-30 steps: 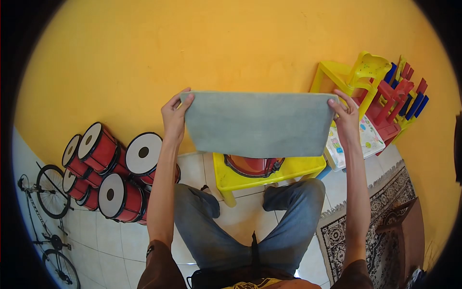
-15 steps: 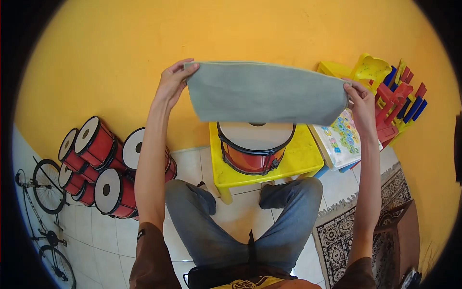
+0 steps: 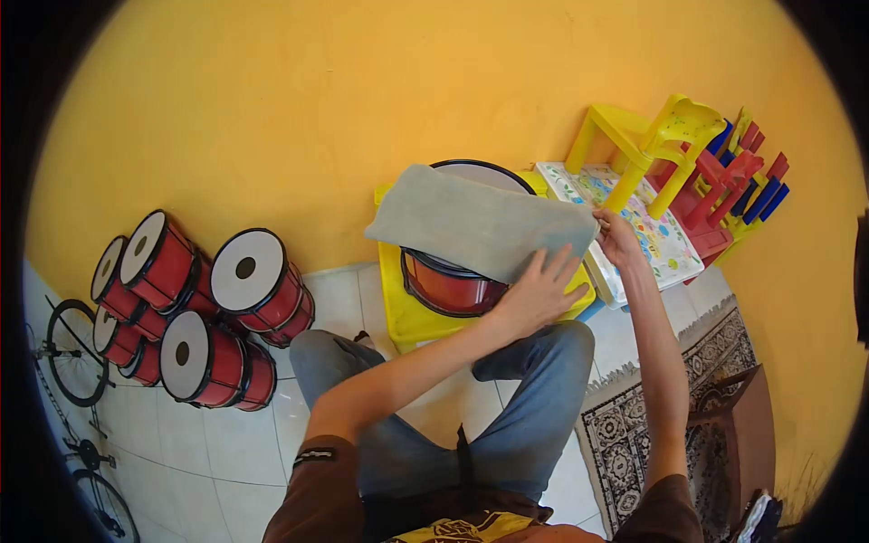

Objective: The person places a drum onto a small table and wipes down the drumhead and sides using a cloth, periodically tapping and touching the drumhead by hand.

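A grey-green cloth [image 3: 480, 217] lies folded across the top of a red drum [image 3: 453, 288], its left end reaching past the drum's rim. The drum stands on a yellow plastic table [image 3: 398, 308]. My right hand [image 3: 617, 237] pinches the cloth's right corner beside the drum. At the cloth's lower right part is my left hand [image 3: 543, 291], its fingers spread over the near edge. Part of the white drumhead shows behind the cloth.
Several red drums [image 3: 244, 281] are grouped on the tiled floor at the left, near a bicycle [image 3: 81, 362]. At the right are a white patterned table [image 3: 665, 235], a yellow chair [image 3: 688, 127], red chairs [image 3: 715, 190] and a patterned rug [image 3: 625, 443].
The cloth has come down from the air onto the drum. My left hand has let go of its left corner and moved right and down; my right hand has moved down and left.
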Demonstrator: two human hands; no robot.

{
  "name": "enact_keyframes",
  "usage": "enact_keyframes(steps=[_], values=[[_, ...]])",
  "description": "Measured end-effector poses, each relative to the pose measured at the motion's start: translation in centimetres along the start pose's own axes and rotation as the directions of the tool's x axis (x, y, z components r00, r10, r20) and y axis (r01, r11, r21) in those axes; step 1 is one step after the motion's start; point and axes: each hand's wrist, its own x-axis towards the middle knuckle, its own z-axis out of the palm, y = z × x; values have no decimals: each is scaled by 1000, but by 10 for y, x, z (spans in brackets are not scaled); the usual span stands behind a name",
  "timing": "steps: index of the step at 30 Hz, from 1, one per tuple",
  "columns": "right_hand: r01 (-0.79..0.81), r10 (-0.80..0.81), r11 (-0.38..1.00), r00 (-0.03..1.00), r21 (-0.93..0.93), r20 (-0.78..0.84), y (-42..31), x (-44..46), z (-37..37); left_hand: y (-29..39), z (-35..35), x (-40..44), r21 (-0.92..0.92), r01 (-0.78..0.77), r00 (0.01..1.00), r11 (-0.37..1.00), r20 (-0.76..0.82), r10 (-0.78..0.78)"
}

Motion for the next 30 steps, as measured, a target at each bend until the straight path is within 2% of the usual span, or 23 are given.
enact_keyframes(steps=[2, 6, 9, 11, 12, 14, 15, 18, 19, 22, 25, 26, 28, 30], values=[[-24, 24, 1000, 999, 19, -20, -1, -2, -3, 7, 28, 4, 191, -7, 993, 982, -116, 29], [-6, 6, 1000, 1000, 7, -2, -9, -2, -26, -21, 42, 6, 115, 8, 1000, 993, 4, -9], [35, -38, 993, 999, -114, -25, -19, -21, -16, -20, 23, 7, -156, -1, 981, 988, -192, -30], [63, -82, 975, 993, -211, -81, -33, -35, -8, -10, 9, 12, -391, 59, 932, 919, -307, -190], [75, -103, 968, 989, -237, -104, -42, -42, -1, -5, 1, 15, -504, 72, 894, 861, -350, -280], [103, -151, 951, 977, -291, -148, -59, -43, 16, -2, -30, 24, -720, 296, 808, 628, -162, -567], [142, -166, 956, 983, -257, -73, -64, -35, 22, -5, -39, 25, -792, 386, 738, 474, -43, -673], [227, -212, 960, 972, -162, 105, -77, -7, 52, -28, -41, 21, -947, 262, 502, 184, -29, -864], [241, -222, 959, 965, -147, 138, -74, -4, 79, -39, -47, 12, -923, 329, 448, 197, -31, -893], [213, -177, 944, 971, -252, 160, -62, 5, 160, -67, -46, -25, -949, 289, 249, -126, 202, -947], [192, -123, 900, 973, -390, 196, -32, 35, 213, -86, -56, -50, -949, 272, 174, -161, 213, -962], [211, -138, 889, 969, -405, 203, -20, 39, 222, -99, -49, -65, -931, 313, 168, -185, 246, -955], [252, -169, 862, 961, -441, 221, 1, 42, 238, -114, -41, -88, -899, 438, 211, 18, 83, -974], [541, -295, 583, 836, -607, 463, 12, 29, 233, -126, -47, -106, -783, 588, 304, 203, -19, -952]])
